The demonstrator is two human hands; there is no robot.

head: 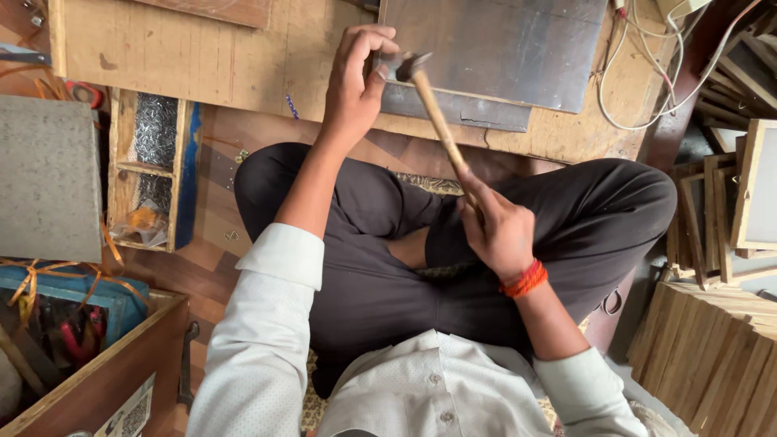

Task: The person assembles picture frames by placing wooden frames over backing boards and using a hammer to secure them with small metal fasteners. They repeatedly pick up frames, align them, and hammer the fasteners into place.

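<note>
Wood everywhere: a pale, scuffed board (202, 57) laid low as a desk, with a grey metal sheet (494, 48) on top at the near edge. Left hand (356, 77) curled at the sheet's near-left corner, fingers pinched narrow on something too small to make out. Right hand (502, 231) closed round the wooden handle of a hammer (433, 109), held above crossed legs in dark trousers; hammer head right beside the left fingertips, at the sheet's edge. Red thread band (524, 280) at the right wrist.

Reddish wooden floor (214, 243) beneath. To the left, a small open tray (150, 170) with compartments of nails, beside a grey slab (48, 178). Lower left, a wooden box (97, 380) with tools and a blue container tied with orange string. To the right, stacked wooden frames (728, 210) and a pile of flat wood strips (712, 356). White cable (639, 89) looped over the board's far right corner.
</note>
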